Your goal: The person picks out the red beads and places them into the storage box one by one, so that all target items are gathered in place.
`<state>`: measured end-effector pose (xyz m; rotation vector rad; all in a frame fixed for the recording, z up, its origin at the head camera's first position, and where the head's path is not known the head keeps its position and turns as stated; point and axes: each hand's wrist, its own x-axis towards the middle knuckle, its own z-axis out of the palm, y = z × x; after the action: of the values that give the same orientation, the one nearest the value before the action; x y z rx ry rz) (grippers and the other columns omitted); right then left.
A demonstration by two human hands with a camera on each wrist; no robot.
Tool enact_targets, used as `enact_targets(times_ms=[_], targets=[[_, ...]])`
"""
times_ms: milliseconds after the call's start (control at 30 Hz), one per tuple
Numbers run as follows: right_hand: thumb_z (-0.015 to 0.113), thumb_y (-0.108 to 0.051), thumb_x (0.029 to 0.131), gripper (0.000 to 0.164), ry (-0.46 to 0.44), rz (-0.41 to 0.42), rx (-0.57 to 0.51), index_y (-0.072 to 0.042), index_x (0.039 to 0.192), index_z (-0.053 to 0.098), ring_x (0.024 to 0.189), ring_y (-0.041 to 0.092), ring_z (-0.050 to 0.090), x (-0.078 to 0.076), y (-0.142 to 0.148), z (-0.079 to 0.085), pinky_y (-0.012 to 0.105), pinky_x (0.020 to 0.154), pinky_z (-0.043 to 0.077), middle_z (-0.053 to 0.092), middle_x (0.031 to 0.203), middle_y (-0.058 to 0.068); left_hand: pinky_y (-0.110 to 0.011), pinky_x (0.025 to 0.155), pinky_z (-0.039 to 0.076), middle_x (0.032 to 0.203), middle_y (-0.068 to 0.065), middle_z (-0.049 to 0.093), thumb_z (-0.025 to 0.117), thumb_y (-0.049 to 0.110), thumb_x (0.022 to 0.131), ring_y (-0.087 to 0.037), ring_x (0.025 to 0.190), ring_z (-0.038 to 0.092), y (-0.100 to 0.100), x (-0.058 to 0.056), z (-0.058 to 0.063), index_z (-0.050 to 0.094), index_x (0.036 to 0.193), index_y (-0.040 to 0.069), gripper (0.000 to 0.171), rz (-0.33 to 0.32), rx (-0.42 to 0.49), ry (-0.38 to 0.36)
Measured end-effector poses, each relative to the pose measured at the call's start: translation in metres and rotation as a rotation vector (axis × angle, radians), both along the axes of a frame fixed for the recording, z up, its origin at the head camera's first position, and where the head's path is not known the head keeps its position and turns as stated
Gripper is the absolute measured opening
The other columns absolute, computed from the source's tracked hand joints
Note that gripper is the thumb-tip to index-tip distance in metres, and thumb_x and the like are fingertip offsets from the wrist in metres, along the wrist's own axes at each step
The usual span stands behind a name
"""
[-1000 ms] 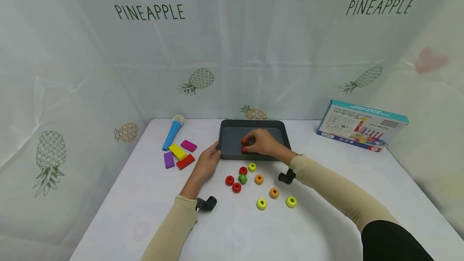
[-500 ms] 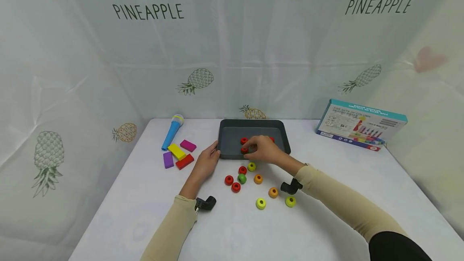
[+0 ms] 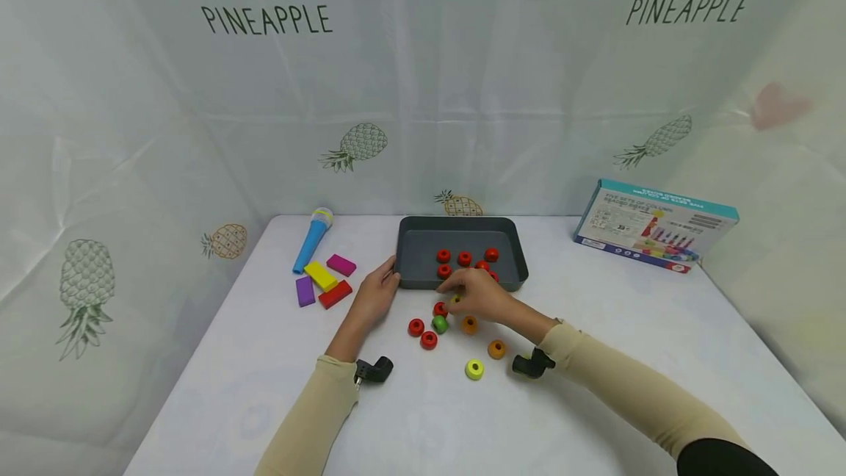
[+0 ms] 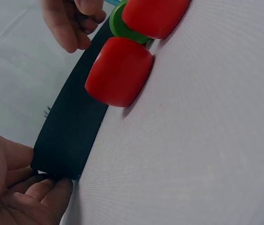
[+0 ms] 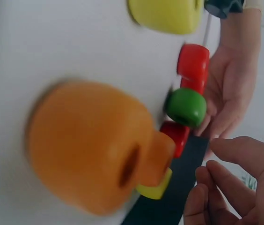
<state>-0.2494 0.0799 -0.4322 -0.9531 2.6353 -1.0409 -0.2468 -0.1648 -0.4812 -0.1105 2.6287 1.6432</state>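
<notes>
My left hand (image 3: 375, 294) grips the left edge of a dark grey tray (image 3: 416, 237), and the left wrist view shows thumb and fingers around its corner. Several red beads (image 3: 465, 258) lie inside the tray. My right hand (image 3: 481, 295) is over the tray's front rim with nothing in it; its thumb and fingers stand apart in the right wrist view. Just below its fingertips lie a red bead (image 3: 440, 308) and a partly covered yellow bead (image 3: 456, 300). A green bead (image 3: 439, 325) and an orange bead (image 3: 469, 325) are close in front.
Two red beads (image 3: 429, 340), another orange bead (image 3: 496, 349) and a yellow bead (image 3: 474, 369) lie nearer me. On the left are several coloured blocks (image 3: 321, 276) and a blue toy microphone (image 3: 312, 241). A printed box (image 3: 654, 230) stands at the back right.
My right hand has let go of a red bead in the tray and come back toward the front rim, uncovering more red beads. My left hand keeps its hold.
</notes>
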Motion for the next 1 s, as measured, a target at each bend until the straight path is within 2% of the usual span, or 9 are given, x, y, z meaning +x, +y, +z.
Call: enact_targets(times_ms=[233, 700, 1000], targets=[[0.080, -0.009, 0.083, 0.027, 0.022, 0.024, 0.012, -0.006, 0.110, 0.077, 0.089, 0.022, 0.062, 0.004, -0.001, -0.007, 0.021, 0.072, 0.052, 0.075, 0.108, 0.004, -0.046, 0.120, 0.036, 0.162, -0.003, 0.041, 0.050, 0.030, 0.106, -0.024, 0.149, 0.040, -0.001, 0.000, 0.000, 0.037, 0.158, 0.025, 0.054, -0.002, -0.003, 0.008], [0.081, -0.005, 0.081, 0.028, 0.034, 0.022, 0.027, -0.006, 0.109, 0.078, 0.085, 0.015, 0.058, 0.003, -0.004, -0.017, 0.020, 0.069, 0.052, 0.073, 0.103, 0.003, -0.046, 0.120, 0.036, 0.162, -0.003, 0.040, 0.051, 0.031, 0.106, -0.024, 0.150, 0.040, 0.000, 0.000, 0.002, 0.036, 0.158, 0.026, 0.054, -0.006, -0.005, 0.000], [0.081, -0.004, 0.081, 0.027, 0.065, 0.025, 0.037, -0.006, 0.107, 0.079, 0.084, 0.014, 0.058, 0.003, -0.005, -0.021, 0.020, 0.069, 0.051, 0.074, 0.102, 0.002, -0.046, 0.120, 0.036, 0.162, -0.004, 0.040, 0.051, 0.031, 0.106, -0.025, 0.149, 0.040, 0.001, -0.001, -0.002, 0.036, 0.158, 0.026, 0.054, 0.004, -0.008, -0.001]])
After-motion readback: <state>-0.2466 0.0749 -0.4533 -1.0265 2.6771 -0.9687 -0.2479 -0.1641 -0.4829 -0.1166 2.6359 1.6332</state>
